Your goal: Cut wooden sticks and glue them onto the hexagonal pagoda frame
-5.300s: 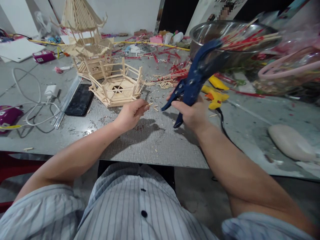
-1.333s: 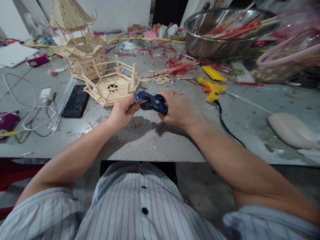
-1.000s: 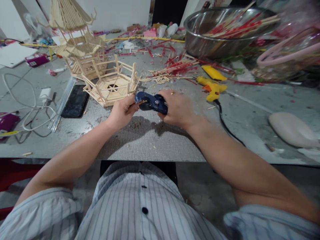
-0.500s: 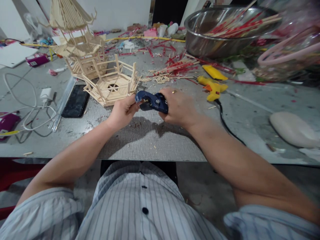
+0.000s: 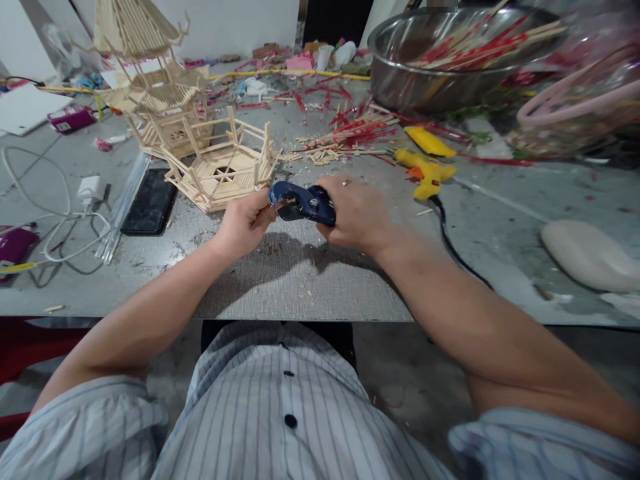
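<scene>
lowered and drawn in from its raised place about five seconds ago, the blue hand cutter [image 5: 307, 203] now meets the left hand's fingertips. the left hand [image 5: 245, 220] pinches a thin wooden stick [image 5: 287, 201], fingers closed, its tip between the blades at three o'clock from that hand. the right hand [image 5: 357, 213] wraps the cutter's handles; how far they are squeezed i cannot tell. sizing or trimming the stick looks like the step in hand; the next move calls for a steady pinch and a firm squeeze. from the left hand, a hexagonal stick frame [image 5: 210, 200] sits at eleven o'clock; from the right, a yellow glue gun [image 5: 427, 177] lies at two.
</scene>
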Tool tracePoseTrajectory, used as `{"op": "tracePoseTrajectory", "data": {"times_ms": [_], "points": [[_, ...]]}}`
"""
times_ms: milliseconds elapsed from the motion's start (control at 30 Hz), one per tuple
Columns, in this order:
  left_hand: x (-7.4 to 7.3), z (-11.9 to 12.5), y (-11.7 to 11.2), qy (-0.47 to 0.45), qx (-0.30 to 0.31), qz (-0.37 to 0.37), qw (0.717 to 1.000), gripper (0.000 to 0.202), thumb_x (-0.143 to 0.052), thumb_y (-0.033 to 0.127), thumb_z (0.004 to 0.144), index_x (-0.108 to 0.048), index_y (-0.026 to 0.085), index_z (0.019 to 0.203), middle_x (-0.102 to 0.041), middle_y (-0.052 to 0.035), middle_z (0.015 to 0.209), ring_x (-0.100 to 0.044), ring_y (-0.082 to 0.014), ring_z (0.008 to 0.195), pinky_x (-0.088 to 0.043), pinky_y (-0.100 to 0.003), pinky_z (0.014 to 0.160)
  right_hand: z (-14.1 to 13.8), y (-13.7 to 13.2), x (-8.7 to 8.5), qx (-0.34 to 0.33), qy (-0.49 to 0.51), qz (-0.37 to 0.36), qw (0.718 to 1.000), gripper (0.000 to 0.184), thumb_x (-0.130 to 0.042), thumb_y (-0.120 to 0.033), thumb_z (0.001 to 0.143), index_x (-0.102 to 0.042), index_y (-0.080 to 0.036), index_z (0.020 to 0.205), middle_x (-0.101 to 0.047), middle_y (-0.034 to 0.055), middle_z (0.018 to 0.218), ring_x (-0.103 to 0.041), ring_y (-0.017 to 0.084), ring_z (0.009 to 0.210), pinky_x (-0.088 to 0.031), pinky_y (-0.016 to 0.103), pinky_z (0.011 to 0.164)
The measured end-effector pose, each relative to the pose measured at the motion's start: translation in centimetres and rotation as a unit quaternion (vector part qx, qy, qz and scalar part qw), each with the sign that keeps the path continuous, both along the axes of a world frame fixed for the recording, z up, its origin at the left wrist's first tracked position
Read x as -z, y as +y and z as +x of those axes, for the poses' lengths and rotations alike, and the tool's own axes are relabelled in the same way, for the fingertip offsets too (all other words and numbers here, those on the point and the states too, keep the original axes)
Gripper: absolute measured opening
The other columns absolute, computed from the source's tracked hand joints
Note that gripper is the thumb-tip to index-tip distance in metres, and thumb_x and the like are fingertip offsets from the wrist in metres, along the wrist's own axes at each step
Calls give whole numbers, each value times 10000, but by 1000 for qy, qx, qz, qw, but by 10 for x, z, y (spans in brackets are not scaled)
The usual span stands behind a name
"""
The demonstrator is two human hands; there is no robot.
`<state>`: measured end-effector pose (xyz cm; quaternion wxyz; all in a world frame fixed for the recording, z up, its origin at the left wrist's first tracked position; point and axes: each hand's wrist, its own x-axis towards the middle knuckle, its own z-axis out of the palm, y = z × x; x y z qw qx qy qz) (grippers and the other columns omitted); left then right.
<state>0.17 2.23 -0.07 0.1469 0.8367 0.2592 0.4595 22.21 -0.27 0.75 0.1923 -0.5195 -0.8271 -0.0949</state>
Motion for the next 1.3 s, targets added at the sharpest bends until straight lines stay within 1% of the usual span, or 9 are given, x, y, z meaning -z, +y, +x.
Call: {"op": "tracePoseTrajectory", "data": {"times_ms": [133,267,533,667,767,933,1100,1300], "points": [[-3,1,0,-6,4,10,1000,380,-448,413,962,-600,145,739,-533,2,607,-480,-82,552,-395,-202,523,0,0,0,-2,12,-8,1000,493,-578,-251,706,-516,-176,1189,-628,135,1103,-577,311,1014,-454,404,762],[-4,1,-1,-17,7,18,1000,387,-470,424,954,-587,143,714,-512,7,588,-467,-80,539,-383,-202,511,-1,-1,-1,-5,21,-32,999,492,-563,-254,717,-518,-183,1201,-630,144,1125,-581,315,1023,-460,411,761],[-6,-1,-2,-2,7,-5,1000,409,-476,463,947,-614,149,724,-553,-11,616,-524,-101,583,-438,-222,552,-1,-1,0,-14,34,-32,999,485,-558,-252,715,-519,-193,1195,-637,143,1140,-588,313,1014,-459,410,764],[-6,-1,-2,-10,9,-6,1000,409,-488,473,940,-605,154,713,-561,-12,626,-538,-101,594,-443,-219,562,-1,-1,-2,-15,22,-34,999,520,-541,-265,693,-514,-151,1200,-641,155,1133,-593,322,1011,-455,403,739],[-5,-1,-1,-13,15,-8,1000,394,-498,456,937,-595,154,703,-554,-10,619,-525,-99,585,-437,-220,555,-2,-1,-3,-3,11,-41,999,515,-519,-276,703,-520,-134,1198,-653,156,1111,-604,322,981,-434,383,702],[-5,-1,0,-12,24,-1,1000,347,-500,392,941,-586,148,710,-537,-1,614,-497,-89,574,-417,-211,542,-5,-4,-3,11,15,-46,999,474,-529,-262,719,-536,-162,1182,-659,147,1089,-605,303,944,-414,371,694],[-5,0,0,-24,39,3,999,336,-497,379,945,-572,153,709,-517,12,595,-473,-76,546,-394,-199,523,-5,-4,-2,15,19,-57,998,454,-540,-263,733,-549,-180,1179,-660,139,1061,-605,297,906,-409,371,683],[-7,1,-3,-15,21,-20,999,330,-512,378,934,-559,162,690,-550,6,599,-511,-84,557,-411,-203,536,-4,-3,0,10,28,-46,999,427,-537,-253,733,-568,-184,1154,-670,126,1024,-613,286,879,-418,367,684]]}}
